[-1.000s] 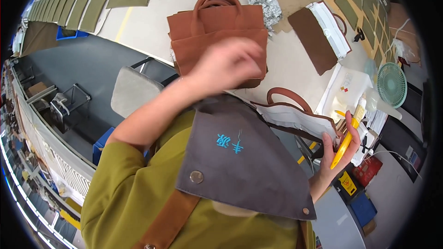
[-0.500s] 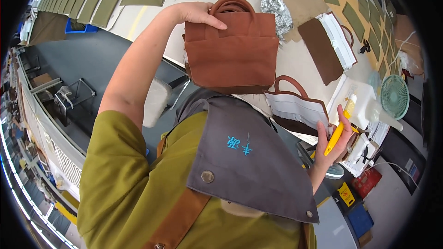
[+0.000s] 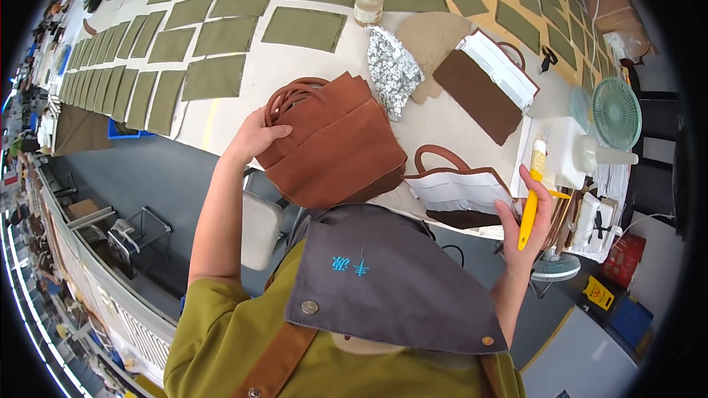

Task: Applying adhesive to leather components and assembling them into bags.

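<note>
left hand [image 3: 254, 140]: fingers curled round the handles of the rust-brown tote bag [image 3: 335, 144], steadying it flat on the worktable [image 3: 450, 121]
right hand [image 3: 527, 214]: fist wrapped around a yellow tool [image 3: 529, 206], kept upright and clear of the bag

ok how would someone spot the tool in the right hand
Start at the long pale worktable and go to its near right corner, beside the green fan. There the right hand grips a slim yellow tool upright, the only bright yellow stick with a whitish tip.

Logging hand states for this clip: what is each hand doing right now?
Left hand: closed on the handles of the rust-brown bag.
Right hand: closed around a yellow tool, held upright.
</note>
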The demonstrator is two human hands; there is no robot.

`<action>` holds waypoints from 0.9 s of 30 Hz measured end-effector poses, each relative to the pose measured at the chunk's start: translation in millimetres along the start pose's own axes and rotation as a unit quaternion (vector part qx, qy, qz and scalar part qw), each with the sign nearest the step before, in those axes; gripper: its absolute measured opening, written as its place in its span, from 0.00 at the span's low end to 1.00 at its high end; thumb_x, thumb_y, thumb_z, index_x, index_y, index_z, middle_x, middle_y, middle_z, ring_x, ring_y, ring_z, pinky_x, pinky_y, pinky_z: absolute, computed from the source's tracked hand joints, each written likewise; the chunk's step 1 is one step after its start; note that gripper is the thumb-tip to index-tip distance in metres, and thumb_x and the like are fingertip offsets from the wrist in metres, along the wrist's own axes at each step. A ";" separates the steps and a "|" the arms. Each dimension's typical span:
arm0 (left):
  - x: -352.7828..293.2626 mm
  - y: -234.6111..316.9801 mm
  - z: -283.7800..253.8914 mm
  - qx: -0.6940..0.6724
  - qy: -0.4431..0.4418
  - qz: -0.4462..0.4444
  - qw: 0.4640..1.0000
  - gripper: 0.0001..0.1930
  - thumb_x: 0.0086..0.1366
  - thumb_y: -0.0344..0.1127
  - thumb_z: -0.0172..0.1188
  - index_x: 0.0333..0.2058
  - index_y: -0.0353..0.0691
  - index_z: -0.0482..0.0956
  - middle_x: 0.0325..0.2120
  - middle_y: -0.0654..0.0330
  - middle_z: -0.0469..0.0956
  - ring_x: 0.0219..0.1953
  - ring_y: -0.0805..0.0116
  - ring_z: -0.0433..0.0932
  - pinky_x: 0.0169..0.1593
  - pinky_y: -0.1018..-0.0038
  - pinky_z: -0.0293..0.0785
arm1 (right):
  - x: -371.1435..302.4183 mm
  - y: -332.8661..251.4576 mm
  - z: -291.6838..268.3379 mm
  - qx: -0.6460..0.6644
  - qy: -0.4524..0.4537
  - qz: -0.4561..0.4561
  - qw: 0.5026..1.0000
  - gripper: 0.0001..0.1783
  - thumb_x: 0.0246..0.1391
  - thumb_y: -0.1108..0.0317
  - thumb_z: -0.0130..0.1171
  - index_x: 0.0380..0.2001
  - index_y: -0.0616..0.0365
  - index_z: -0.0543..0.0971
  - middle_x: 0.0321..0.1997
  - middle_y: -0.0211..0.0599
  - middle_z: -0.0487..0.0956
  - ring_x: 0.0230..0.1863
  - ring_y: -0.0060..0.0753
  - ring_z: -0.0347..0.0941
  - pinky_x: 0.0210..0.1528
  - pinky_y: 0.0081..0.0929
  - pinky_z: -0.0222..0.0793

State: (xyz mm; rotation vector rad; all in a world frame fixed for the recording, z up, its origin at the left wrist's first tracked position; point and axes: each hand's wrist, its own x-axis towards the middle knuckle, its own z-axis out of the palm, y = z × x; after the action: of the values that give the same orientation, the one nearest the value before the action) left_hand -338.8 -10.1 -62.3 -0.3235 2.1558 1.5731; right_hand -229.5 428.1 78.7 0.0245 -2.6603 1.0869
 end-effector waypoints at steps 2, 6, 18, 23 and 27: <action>-3.9 7.3 -9.4 -0.024 0.020 -0.018 0.999 0.24 0.52 0.29 0.63 0.51 0.35 0.75 0.44 0.54 0.80 0.46 0.62 0.77 0.54 0.69 0.70 | 5.5 -8.5 0.5 0.038 0.006 0.010 0.999 0.30 0.44 0.77 0.69 0.52 0.58 0.71 0.60 0.35 0.74 0.35 0.16 0.62 0.42 0.11 0.60; 3.2 24.8 -38.9 0.083 0.001 0.013 0.997 0.26 0.52 0.28 0.63 0.52 0.38 0.75 0.42 0.55 0.81 0.46 0.61 0.77 0.54 0.69 0.70 | 16.3 -14.7 8.3 0.146 0.002 0.036 0.989 0.31 0.46 0.76 0.67 0.55 0.58 0.69 0.61 0.44 0.72 0.62 0.29 0.64 0.59 0.20 0.59; 20.7 38.5 5.7 0.376 0.320 0.263 0.829 0.30 0.54 0.37 0.66 0.55 0.35 0.70 0.44 0.48 0.77 0.49 0.51 0.74 0.55 0.59 0.69 | 16.9 3.7 84.0 0.079 -0.016 -0.065 0.995 0.30 0.48 0.81 0.64 0.55 0.59 0.67 0.64 0.44 0.69 0.32 0.15 0.60 0.40 0.12 0.61; -39.2 80.1 125.6 -0.007 -0.078 0.355 0.932 0.17 0.58 0.33 0.64 0.47 0.39 0.77 0.44 0.55 0.76 0.39 0.63 0.78 0.43 0.68 0.76 | 16.3 -10.0 87.6 0.124 -0.026 -0.013 0.992 0.28 0.49 0.81 0.62 0.55 0.60 0.67 0.65 0.45 0.68 0.39 0.18 0.66 0.44 0.14 0.63; -46.6 92.2 181.7 -0.036 -0.095 0.354 0.930 0.33 0.59 0.39 0.66 0.61 0.40 0.63 0.57 0.52 0.64 0.40 0.62 0.76 0.45 0.69 0.75 | 15.1 -8.1 90.3 0.096 -0.028 -0.060 0.993 0.29 0.50 0.81 0.61 0.55 0.61 0.66 0.65 0.45 0.68 0.43 0.21 0.68 0.45 0.16 0.64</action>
State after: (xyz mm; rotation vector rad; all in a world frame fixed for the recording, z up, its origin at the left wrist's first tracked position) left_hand -299.2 187.7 -7.6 0.6412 2.1749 1.9443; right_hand -264.7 361.3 26.3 0.2517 -2.5546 1.3133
